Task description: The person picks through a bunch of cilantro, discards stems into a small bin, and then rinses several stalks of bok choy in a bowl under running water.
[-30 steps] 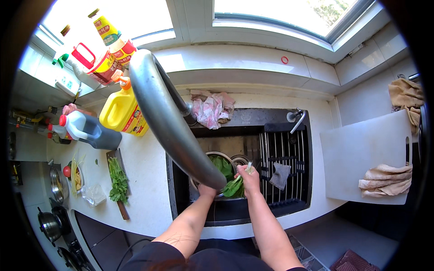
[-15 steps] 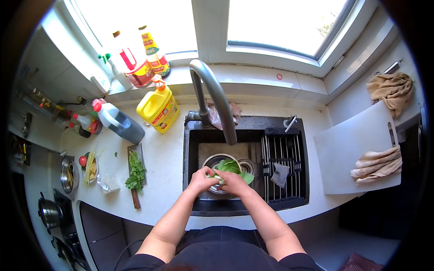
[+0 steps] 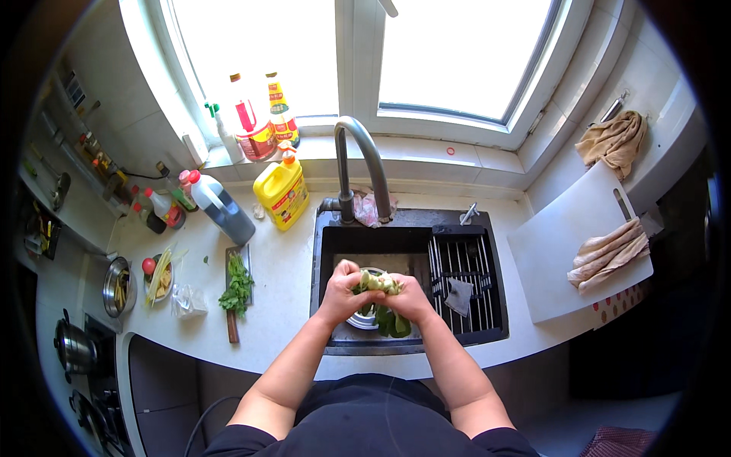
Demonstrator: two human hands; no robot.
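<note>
Both my hands hold a bunch of leafy greens above the sink. Its pale stem ends stick up between my fingers, while dark green leaves hang below. My left hand is closed round the bunch from the left, and my right hand grips it from the right. Beneath them a round metal bowl stands in the basin, partly hidden by my hands and the leaves.
The curved faucet rises behind my hands. A drying rack with a grey cloth spans the sink's right part. Leafy herbs lie on a knife at left. A yellow jug stands behind; a white cutting board is at right.
My hands have lifted the greens away from the bowl and turned them, so the stem ends now show on top and the leaves hang down. The view has tilted upward.
</note>
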